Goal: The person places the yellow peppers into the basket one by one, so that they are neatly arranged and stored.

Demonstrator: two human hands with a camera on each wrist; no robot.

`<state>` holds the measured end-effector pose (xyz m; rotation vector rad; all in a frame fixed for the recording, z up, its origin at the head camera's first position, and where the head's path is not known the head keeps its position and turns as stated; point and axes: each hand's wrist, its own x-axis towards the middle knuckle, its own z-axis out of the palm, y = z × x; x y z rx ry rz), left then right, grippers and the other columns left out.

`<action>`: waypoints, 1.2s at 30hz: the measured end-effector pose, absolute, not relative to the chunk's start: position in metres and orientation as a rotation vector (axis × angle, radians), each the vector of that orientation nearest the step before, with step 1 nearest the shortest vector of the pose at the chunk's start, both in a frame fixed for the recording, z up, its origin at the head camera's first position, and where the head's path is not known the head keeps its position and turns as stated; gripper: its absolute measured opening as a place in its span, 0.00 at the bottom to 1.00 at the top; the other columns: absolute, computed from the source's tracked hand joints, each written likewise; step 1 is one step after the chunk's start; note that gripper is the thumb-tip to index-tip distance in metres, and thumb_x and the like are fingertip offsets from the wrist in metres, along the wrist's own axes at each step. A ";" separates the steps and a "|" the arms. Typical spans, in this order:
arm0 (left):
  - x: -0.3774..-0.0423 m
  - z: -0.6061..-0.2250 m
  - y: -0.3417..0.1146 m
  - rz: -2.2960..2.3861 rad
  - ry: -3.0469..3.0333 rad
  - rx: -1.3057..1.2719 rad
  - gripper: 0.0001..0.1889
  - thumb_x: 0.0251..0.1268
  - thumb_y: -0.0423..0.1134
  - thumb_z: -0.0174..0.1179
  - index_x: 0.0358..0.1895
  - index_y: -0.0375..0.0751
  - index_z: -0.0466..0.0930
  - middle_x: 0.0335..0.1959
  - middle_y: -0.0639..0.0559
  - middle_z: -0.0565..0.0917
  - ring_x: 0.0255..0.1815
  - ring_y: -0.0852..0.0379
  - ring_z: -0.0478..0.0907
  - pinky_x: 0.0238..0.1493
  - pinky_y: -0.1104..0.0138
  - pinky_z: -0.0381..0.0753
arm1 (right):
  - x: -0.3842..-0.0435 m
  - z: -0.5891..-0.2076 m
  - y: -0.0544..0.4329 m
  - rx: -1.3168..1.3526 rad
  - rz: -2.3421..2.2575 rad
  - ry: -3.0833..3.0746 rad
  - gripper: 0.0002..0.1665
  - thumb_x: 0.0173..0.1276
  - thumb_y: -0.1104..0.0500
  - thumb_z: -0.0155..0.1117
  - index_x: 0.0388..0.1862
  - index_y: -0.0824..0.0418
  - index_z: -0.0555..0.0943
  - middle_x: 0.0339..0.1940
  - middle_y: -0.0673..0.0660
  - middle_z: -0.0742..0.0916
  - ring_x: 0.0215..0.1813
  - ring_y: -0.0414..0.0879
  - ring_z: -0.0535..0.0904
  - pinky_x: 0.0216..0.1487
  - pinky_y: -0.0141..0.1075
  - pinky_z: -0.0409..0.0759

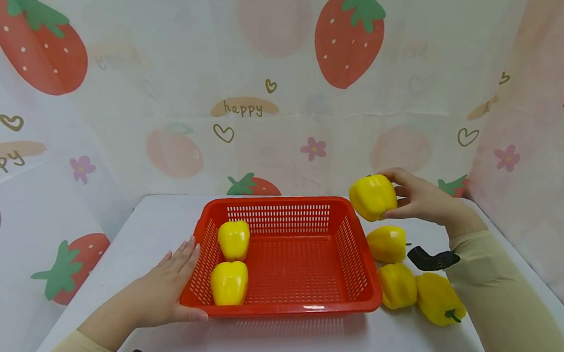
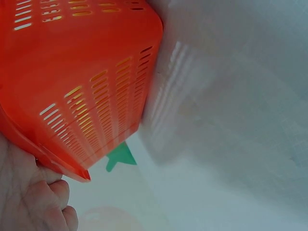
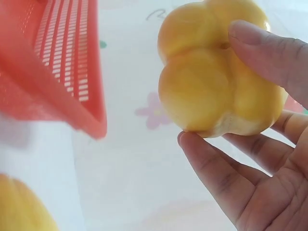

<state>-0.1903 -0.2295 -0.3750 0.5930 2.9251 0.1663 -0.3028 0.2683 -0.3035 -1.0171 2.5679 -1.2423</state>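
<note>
A yellow bell pepper (image 1: pixel 373 197) is held up off the table by my right hand (image 1: pixel 417 197), just past the back right corner of a red plastic basket (image 1: pixel 292 308). In the right wrist view, thumb and fingertips pinch that pepper (image 3: pixel 207 72), its lobed end facing the camera. My left hand (image 1: pixel 166 286) rests against the basket's left side, fingers stretched along the rim and thumb at the front left corner. Inside the basket, two yellow bell peppers stand at the left, one pepper (image 1: pixel 234 241) behind the other pepper (image 1: pixel 229 283).
Right of the basket, three more yellow bell peppers lie on the white table (image 1: pixel 176 343): a back pepper (image 1: pixel 387 244), a middle pepper (image 1: pixel 397 285) and a front pepper (image 1: pixel 440 299). A strawberry-printed cloth (image 1: pixel 277 76) hangs behind and at both sides.
</note>
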 end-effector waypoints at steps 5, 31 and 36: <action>-0.190 -0.375 -0.230 0.165 2.926 0.591 0.66 0.32 0.81 0.50 0.72 0.37 0.42 0.73 0.41 0.45 0.72 0.43 0.43 0.67 0.45 0.47 | -0.310 -0.306 0.251 -1.040 -1.284 2.493 0.42 0.55 0.62 0.69 0.65 0.58 0.58 0.55 0.57 0.71 0.51 0.54 0.76 0.48 0.38 0.79; -0.188 -0.374 -0.231 0.157 2.936 0.620 0.65 0.34 0.81 0.49 0.72 0.36 0.42 0.73 0.40 0.46 0.72 0.42 0.43 0.66 0.44 0.48 | -0.328 -0.318 0.162 -0.997 -1.294 2.380 0.43 0.49 0.54 0.75 0.62 0.50 0.63 0.55 0.54 0.73 0.51 0.52 0.77 0.50 0.44 0.77; -0.190 -0.376 -0.232 0.153 2.937 0.616 0.66 0.33 0.80 0.50 0.72 0.36 0.42 0.73 0.40 0.46 0.72 0.42 0.43 0.66 0.44 0.47 | -0.330 -0.322 0.144 -0.987 -1.318 2.374 0.43 0.48 0.53 0.75 0.61 0.49 0.63 0.55 0.52 0.73 0.51 0.51 0.77 0.51 0.43 0.77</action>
